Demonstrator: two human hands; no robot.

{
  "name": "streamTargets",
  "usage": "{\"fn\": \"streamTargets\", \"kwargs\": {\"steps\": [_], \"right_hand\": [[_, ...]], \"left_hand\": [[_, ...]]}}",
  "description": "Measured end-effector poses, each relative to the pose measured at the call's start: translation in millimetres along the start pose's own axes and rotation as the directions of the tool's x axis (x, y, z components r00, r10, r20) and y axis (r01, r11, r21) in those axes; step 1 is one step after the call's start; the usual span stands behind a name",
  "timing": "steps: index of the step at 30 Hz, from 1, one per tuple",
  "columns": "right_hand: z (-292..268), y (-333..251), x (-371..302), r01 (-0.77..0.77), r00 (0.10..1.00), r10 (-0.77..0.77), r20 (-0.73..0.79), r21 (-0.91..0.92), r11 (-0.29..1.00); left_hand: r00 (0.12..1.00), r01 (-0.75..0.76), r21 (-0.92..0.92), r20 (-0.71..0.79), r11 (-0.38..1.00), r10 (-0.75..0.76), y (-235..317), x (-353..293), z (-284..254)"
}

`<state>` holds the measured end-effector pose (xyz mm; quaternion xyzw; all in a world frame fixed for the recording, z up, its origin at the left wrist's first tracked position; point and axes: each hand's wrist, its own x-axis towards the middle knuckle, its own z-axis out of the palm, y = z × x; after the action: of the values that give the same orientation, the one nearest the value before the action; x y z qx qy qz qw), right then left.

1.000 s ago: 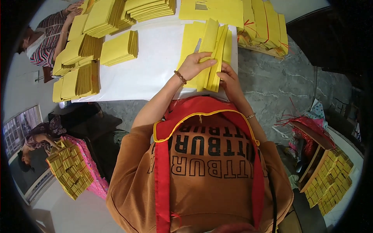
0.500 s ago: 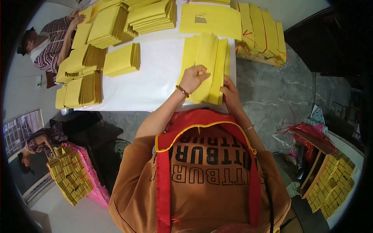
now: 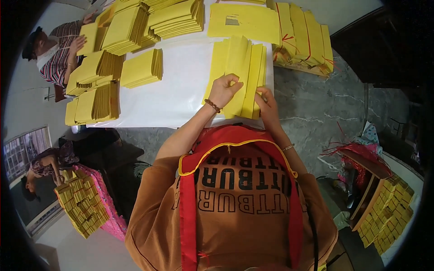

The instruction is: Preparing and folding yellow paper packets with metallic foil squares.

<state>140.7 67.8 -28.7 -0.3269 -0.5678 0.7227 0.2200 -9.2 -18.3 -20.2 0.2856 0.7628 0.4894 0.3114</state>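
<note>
A fanned set of yellow paper sheets [image 3: 242,58], some with long lengthwise folds, lies in front of me on the white-covered table [image 3: 176,86]. My left hand [image 3: 224,91], with a beaded bracelet at its wrist, rests on these sheets. Its fingers are curled and pressed together close to a fold; what lies between thumb and forefinger is too small to tell. At the sheets' right edge is my right hand [image 3: 268,109], wearing a thin bangle. Thumb and forefinger close on the paper's border there.
Stacks of folded yellow paper [image 3: 129,29] fill the table's far left, with a smaller stack [image 3: 142,68] nearer. A flat yellow sheet [image 3: 244,21] and tied bundles [image 3: 304,36] lie at the far right. One person [image 3: 58,54] handles paper at left; another [image 3: 49,165] works behind.
My right hand's fingers have shifted slightly along the sheets' right edge and curled more. My left hand has hardly moved. The person at left has raised a hand beside a yellow packet.
</note>
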Motion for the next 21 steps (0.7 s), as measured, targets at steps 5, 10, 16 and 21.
{"fn": "streamTargets", "kwargs": {"steps": [5, 10, 16, 21], "right_hand": [[3.7, -14.8, -3.3, -0.218, 0.976, 0.214, 0.042, 0.162, 0.962], [2.8, -9.4, -2.5, -0.143, 0.984, 0.134, 0.122, 0.069, 0.987], [1.5, -0.2, 0.3, -0.125, 0.986, 0.122, 0.113, 0.013, 0.992], [1.8, -0.9, 0.5, -0.109, 0.988, 0.105, 0.114, 0.028, 0.994]], "left_hand": [[1.000, -0.010, -0.029, 0.007, 1.000, 0.011, 0.6, -2.8, -0.6], [1.000, -0.021, -0.059, -0.009, 0.998, 0.021, 0.4, -4.4, 0.4], [0.999, -0.006, -0.149, 0.036, 0.989, 0.011, 3.6, -5.6, 1.8], [0.994, 0.103, -0.253, 0.055, 0.962, -0.093, 0.2, -2.7, 1.4]]}}
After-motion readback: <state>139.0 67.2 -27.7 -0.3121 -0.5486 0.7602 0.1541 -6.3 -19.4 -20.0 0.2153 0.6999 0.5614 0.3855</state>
